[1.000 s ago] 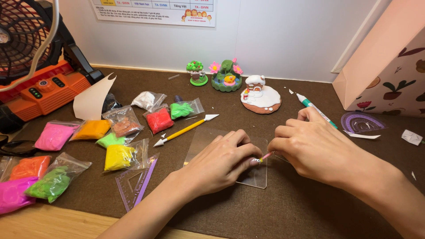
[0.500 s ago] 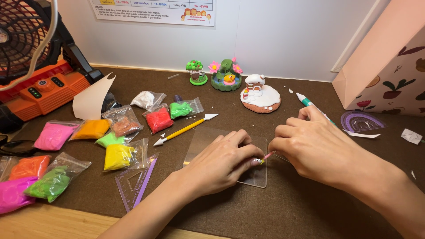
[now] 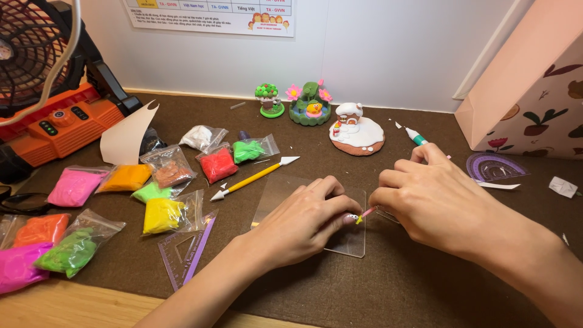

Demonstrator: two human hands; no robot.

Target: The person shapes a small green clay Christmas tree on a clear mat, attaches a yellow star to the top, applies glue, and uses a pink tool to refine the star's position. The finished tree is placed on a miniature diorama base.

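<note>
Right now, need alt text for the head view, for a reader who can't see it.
Two bare hands meet over a clear plastic sheet on a brown felt mat: the left hand and right hand pinch a tiny pink and yellow clay piece between them. Bags of coloured clay, a yellow sculpting tool and three finished clay miniatures lie beyond.

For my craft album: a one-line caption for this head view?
Left hand and right hand pinch a tiny pink clay piece over a clear plastic sheet.

Bare mat below; clay bags leftward
</note>
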